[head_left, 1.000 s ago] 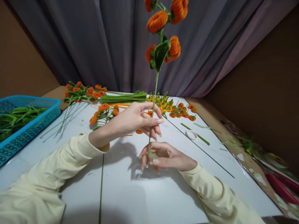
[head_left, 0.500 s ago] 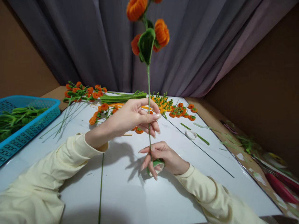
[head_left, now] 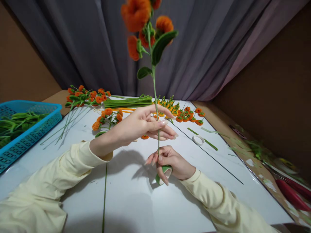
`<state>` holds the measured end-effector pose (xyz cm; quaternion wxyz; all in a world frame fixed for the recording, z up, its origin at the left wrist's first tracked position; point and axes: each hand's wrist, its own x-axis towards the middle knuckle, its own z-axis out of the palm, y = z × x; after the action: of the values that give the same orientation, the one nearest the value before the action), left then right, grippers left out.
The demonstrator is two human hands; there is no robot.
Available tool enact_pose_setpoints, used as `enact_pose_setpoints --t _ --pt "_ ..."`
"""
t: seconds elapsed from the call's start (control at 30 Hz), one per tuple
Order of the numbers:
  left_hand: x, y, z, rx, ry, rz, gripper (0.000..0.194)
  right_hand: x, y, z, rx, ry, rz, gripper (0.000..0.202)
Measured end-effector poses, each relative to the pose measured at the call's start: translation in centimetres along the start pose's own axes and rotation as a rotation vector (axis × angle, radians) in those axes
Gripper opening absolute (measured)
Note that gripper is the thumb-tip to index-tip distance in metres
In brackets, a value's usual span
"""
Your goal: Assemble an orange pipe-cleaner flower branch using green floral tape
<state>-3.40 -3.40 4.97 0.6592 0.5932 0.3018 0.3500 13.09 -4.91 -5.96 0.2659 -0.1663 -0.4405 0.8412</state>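
Note:
An upright flower stem (head_left: 155, 84) with orange fuzzy blooms and green leaves stands between my hands. My left hand (head_left: 145, 124) has the middle of the stem between thumb and forefinger, its other fingers stretched to the right. Lower down, my right hand (head_left: 173, 161) pinches the stem's bottom end. A roll of green tape (head_left: 164, 175) hangs on a finger of my right hand, just above the white table. The topmost bloom is cut off by the picture's upper edge.
A blue basket (head_left: 31, 127) of green leaves stands left. Orange flower sprigs (head_left: 98, 96), green stems (head_left: 128, 102) and small orange blooms (head_left: 188, 114) lie at the back. A white ring (head_left: 198, 139) and red-handled tool (head_left: 290, 194) are on the right.
The flower stem has turned, so its leaves and blooms face differently, and its top leans slightly left. My left hand's fingers have stretched out further to the right.

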Motion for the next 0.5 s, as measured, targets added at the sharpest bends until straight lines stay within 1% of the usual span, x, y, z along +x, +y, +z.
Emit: enact_pose_setpoints --t 0.2,0.3,0.37,0.5 --pt "-0.4 0.3 0.1 -0.068 -0.070 -0.018 0.020 0.0 0.1 -0.4 -0.027 -0.084 0.108 0.038" --pt "-0.4 0.4 0.0 -0.055 -0.096 -0.002 0.023 -0.1 -0.1 -0.2 -0.069 -0.051 0.086 0.039" --pt "-0.4 0.4 0.0 0.020 -0.053 -0.010 0.022 -0.2 -0.3 0.0 -0.122 -0.002 0.043 0.037" --pt "-0.4 0.4 0.3 0.185 0.130 -0.059 0.016 -0.2 -0.9 0.3 -0.186 0.091 -0.020 0.028"
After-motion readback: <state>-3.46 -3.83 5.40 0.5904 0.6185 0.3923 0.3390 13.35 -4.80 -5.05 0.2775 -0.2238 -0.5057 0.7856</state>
